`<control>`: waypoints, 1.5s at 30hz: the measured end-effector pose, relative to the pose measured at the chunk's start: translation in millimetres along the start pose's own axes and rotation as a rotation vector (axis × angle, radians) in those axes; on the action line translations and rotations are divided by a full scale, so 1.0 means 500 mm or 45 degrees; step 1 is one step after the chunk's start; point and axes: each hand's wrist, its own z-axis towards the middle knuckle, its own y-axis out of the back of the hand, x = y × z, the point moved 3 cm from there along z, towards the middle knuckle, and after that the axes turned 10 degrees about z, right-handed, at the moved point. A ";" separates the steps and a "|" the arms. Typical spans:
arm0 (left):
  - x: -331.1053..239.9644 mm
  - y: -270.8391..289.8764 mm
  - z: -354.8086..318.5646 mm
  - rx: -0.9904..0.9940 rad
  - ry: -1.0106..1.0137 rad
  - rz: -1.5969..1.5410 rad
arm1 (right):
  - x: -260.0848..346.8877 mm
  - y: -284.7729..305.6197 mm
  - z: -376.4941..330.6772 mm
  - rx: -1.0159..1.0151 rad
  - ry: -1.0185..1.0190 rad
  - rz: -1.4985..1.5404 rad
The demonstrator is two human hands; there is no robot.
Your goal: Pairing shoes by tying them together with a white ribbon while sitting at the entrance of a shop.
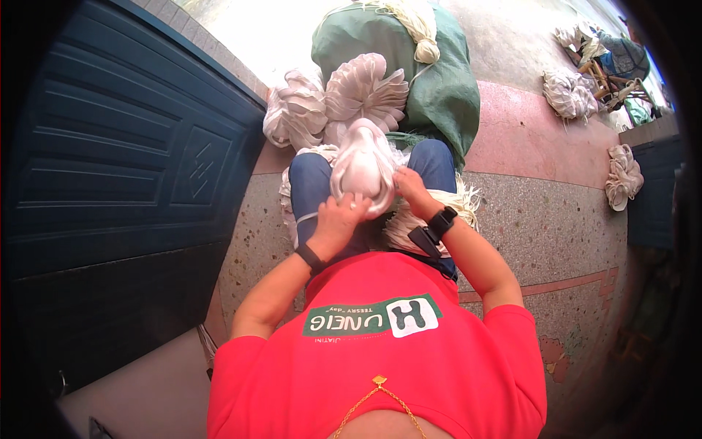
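Between my knees rests a pale pink, rounded bundle of layered cloth point(360, 164), with loose folds around a smooth bulging middle. My left hand point(341, 221) has its fingers curled over the near left edge of this bundle. At the right edge, the fingers of my right hand point(414, 190) are bent in and pinch the fabric. Just beyond lie two more pale bundles: a fanned-out pleated one point(365, 91) and a rumpled one point(296, 110). Cream-coloured strands point(409, 228) hang below my right hand, partly hidden by my forearm.
A large green sack point(446, 95) with a cream hank point(427, 50) on top stands beyond my knees. To my left is a dark blue panelled door point(124, 139). More pale bundles point(569, 94) lie at the far right, near a seated person point(625, 58).
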 end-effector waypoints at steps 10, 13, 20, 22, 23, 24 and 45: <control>-0.029 0.000 0.005 -0.008 -0.051 -0.254 | 0.085 -0.036 -0.103 -0.120 0.721 -0.825; 0.051 0.016 0.022 -0.216 0.276 -0.633 | 0.086 -0.034 -0.123 -0.130 0.772 -0.795; 0.090 -0.097 0.050 0.092 0.551 -0.568 | 0.075 -0.047 -0.121 -0.045 0.889 -0.758; 0.071 -0.116 0.032 0.104 0.545 -0.584 | 0.064 -0.047 -0.123 -0.044 0.932 -0.770; 0.068 -0.119 0.025 0.098 0.533 -0.590 | 0.063 -0.051 -0.125 -0.054 0.941 -0.779; 0.062 -0.117 0.021 0.093 0.518 -0.600 | 0.061 -0.054 -0.129 -0.068 0.946 -0.790; -0.006 -0.029 0.099 -0.063 -0.231 0.098 | 0.045 -0.002 -0.095 0.048 0.524 -0.353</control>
